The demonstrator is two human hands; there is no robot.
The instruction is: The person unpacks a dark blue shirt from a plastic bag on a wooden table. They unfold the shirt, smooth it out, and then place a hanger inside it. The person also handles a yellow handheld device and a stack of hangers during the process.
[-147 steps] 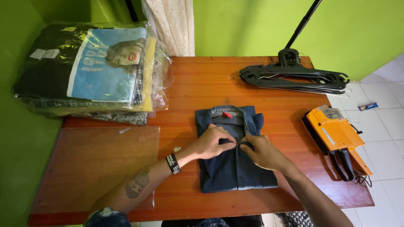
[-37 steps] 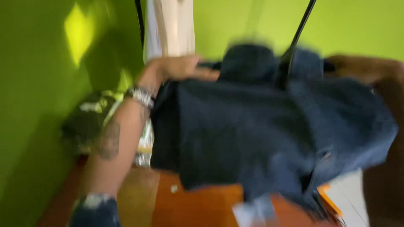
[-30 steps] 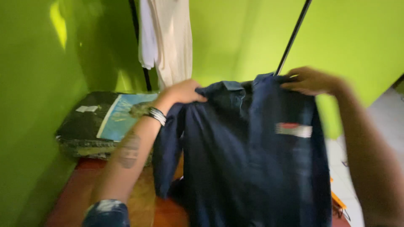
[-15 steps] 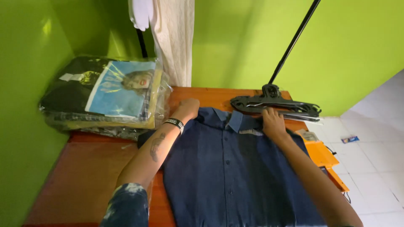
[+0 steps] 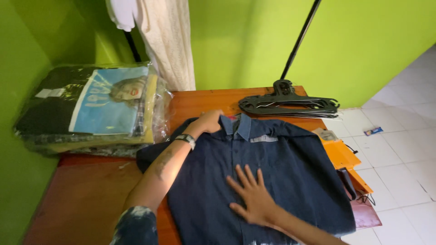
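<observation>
Dark blue shirt lies spread flat, front up, on the wooden desk, collar at the far end toward the green wall, hem toward the person. Its long axis runs away from the person, collar to hem.

Left hand is at the collar's left side, fingers curled onto the collar edge; looks like a light pinch on the fabric, though the fingertips are partly hidden. Right hand lies flat, fingers spread, palm down on the middle of the shirt front, holding nothing. The collar lies straight ahead of the right hand, farther up the shirt; the left hand is already there, so it is the nearer one to the collar.

Left of the shirt, a stack of clothes in plastic bags, touching or just beside the shirt's left sleeve. Black hangers lie beyond the collar at the desk's far right. An orange tool sits at the right edge, partly under the shirt's right side.
</observation>
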